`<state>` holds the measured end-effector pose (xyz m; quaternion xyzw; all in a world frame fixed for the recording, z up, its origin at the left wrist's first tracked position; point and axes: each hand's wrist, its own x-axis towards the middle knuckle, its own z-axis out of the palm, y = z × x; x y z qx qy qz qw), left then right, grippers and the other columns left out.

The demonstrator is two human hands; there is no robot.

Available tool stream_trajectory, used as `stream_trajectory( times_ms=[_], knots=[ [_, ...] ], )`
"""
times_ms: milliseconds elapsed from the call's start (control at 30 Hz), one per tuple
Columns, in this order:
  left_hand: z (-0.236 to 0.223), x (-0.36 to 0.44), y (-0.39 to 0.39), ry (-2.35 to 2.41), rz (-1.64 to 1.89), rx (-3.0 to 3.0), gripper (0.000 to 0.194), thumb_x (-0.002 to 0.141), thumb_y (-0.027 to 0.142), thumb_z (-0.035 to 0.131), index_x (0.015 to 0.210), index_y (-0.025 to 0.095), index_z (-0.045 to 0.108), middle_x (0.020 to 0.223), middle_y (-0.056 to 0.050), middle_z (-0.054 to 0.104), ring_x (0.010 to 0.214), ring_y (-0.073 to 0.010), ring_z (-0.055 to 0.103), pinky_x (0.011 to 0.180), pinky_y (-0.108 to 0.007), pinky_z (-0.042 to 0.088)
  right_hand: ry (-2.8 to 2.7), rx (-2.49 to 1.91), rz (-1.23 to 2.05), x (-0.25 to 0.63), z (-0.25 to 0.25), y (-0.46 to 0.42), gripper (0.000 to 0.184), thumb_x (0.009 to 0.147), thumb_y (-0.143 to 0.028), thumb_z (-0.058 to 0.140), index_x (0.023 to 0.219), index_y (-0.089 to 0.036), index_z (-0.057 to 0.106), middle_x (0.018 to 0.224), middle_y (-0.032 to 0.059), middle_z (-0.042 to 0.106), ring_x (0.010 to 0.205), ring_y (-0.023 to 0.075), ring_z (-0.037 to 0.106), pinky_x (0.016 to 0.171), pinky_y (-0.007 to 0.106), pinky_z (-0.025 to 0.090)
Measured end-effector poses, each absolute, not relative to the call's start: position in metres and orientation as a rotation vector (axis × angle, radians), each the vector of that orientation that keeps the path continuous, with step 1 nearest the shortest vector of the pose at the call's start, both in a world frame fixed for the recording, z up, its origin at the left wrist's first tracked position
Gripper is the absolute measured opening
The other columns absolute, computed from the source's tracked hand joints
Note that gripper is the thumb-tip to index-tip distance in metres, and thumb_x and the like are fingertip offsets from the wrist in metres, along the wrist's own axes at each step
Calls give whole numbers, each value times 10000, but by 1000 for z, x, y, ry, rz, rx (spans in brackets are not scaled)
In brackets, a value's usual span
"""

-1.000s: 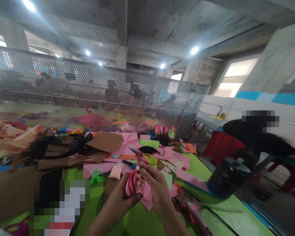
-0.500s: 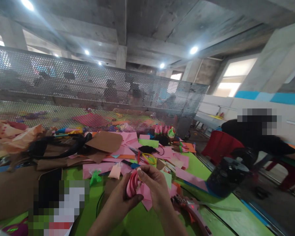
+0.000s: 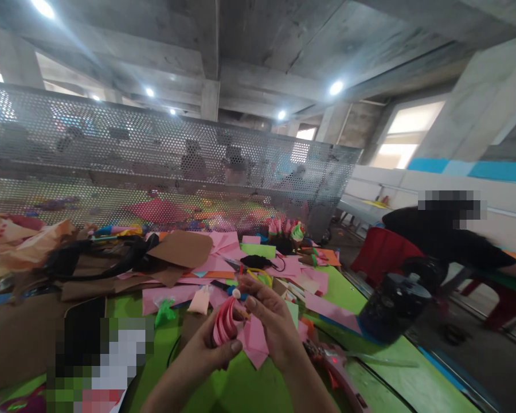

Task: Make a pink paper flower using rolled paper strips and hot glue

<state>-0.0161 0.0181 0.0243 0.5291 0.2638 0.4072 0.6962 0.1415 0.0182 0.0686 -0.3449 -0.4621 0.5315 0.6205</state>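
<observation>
My left hand (image 3: 204, 347) wraps its fingers and thumb around a pink layered swirl (image 3: 225, 324) that looks like the topping of a craft cupcake. A small white ball (image 3: 236, 293) sits on the swirl's tip. Close beside the ball is my right hand (image 3: 269, 321), its thumb and fingers apart, holding nothing that I can see. Behind and below the hands lie pink sheets (image 3: 254, 338) on the green tabletop (image 3: 236, 387). A pink glue gun (image 3: 341, 373) with a red light rests to the right of my right forearm.
Brown sheets (image 3: 21, 338) and a black strap (image 3: 124, 264) cover the left side. Finished-looking swirl pieces (image 3: 298, 231) stand at the back by a perforated metal screen (image 3: 163, 160). A dark container (image 3: 389, 307) stands at right; beyond it a person in black (image 3: 442, 235) sits.
My right fingers have come away from the swirl's tip, so the white ball now shows. My left hand has shifted slightly left and down with the swirl.
</observation>
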Motion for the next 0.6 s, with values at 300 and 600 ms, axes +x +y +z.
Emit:
stream_trajectory(
  times_ms=[300, 600],
  knots=[
    [25, -22, 13, 374, 755, 1126, 686, 738, 473, 758, 1308, 169, 525, 671, 41, 467, 536, -69, 368, 476, -203, 280, -988, -671, 1419, 132, 68, 15, 192, 734, -270, 813, 880, -159, 754, 604, -37, 542, 533, 65, 416, 498, 186, 318],
    [27, -24, 11, 416, 731, 1140, 812, 732, 477, 765, 1406, 179, 424, 714, 33, 479, 554, -71, 382, 500, -213, 297, -1038, -639, 1406, 132, 70, 14, 139, 767, -262, 788, 795, -145, 718, 699, -21, 548, 572, 66, 408, 528, 195, 309]
  ],
)
